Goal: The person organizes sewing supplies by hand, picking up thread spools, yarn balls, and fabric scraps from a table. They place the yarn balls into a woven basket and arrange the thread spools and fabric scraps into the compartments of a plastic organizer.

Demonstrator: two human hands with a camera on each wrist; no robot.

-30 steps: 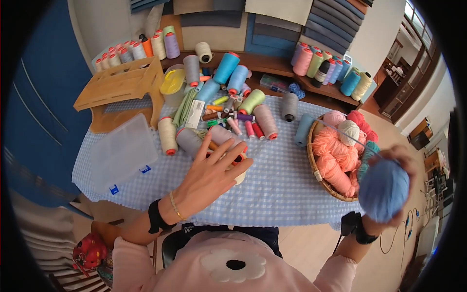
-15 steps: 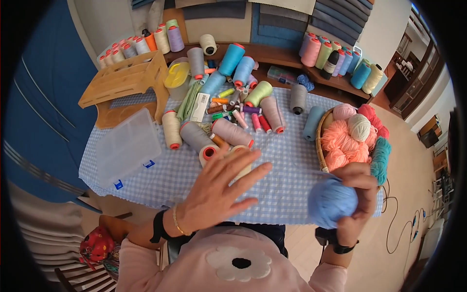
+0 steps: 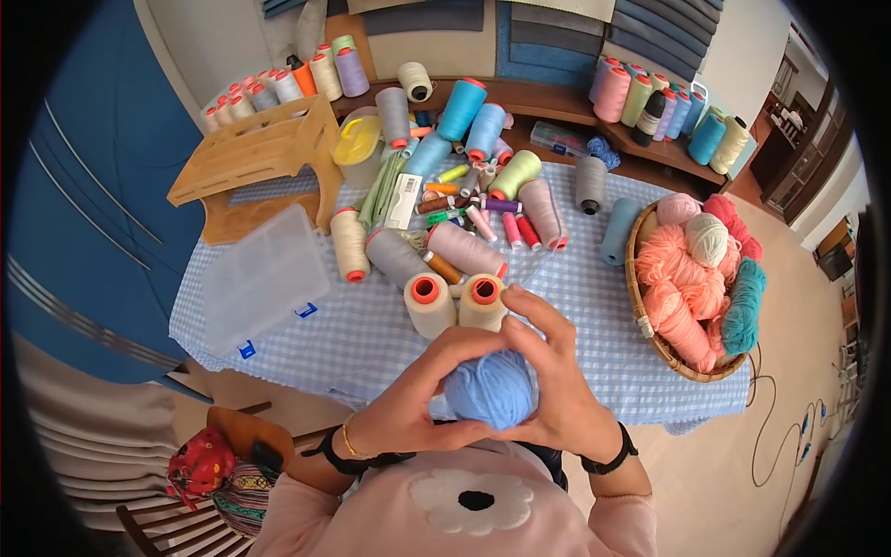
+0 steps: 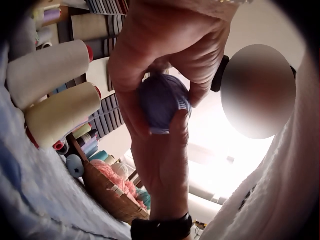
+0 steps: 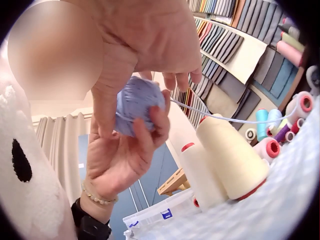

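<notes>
Close to the body, a ball of blue yarn (image 3: 490, 390) is held between both hands. My left hand (image 3: 413, 395) curves round its left side, fingers at the top and thumb below. On the other side my right hand (image 3: 568, 399) grips it in the same way. In the right wrist view a loose blue strand (image 5: 225, 119) trails from the ball (image 5: 137, 102) toward the spools. Two cream thread cones (image 3: 430, 311) with red-rimmed tops stand on the table just beyond the hands.
A wicker basket (image 3: 640, 316) of coral, red, white and teal yarn sits at the table's right. Many thread spools lie piled at the back middle. At left are a clear plastic box (image 3: 264, 278) and a wooden rack (image 3: 255, 148). A blue-grey cone (image 3: 619, 232) lies beside the basket.
The right hand has brought the blue yarn ball left from beside the basket to the front of the body. The left hand has drawn back from the cones and now holds the ball too.
</notes>
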